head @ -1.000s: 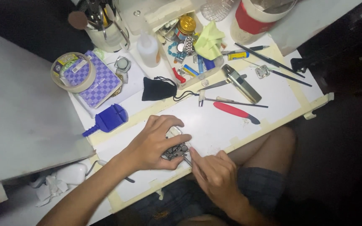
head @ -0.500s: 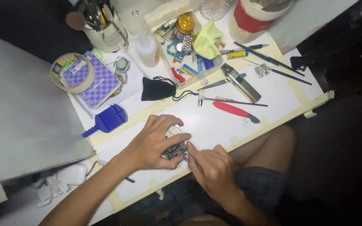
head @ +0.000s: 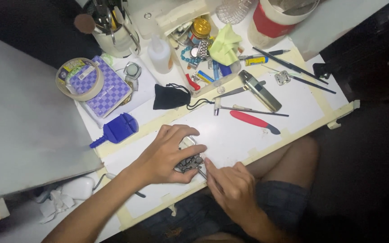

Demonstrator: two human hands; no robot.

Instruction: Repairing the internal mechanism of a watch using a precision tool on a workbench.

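Hands are working close together at the near edge of the white table point(head: 293, 96). I'm curling my left hand point(head: 165, 155) around a small metal watch point(head: 189, 161), fingers arched over its top and thumb pressing in from below, so it's being held flat against the table. I'm pinching a thin tool point(head: 201, 172) in my right hand point(head: 230, 189), fingers closed tight on it, its tip touching the watch's dark metal band. How the watch is lying I can't quite tell, since my fingers are covering much of it.

Just beyond my left hand, a blue plastic tool point(head: 117, 129) is lying near the table's edge. Farther out, a black drawstring pouch point(head: 169, 97) is sitting beside a red-handled knife point(head: 254, 121) and a long silver bar point(head: 260, 91). Well apart, at the back left, a roll of tape point(head: 80, 79) is resting on a purple checkered box point(head: 102, 90).
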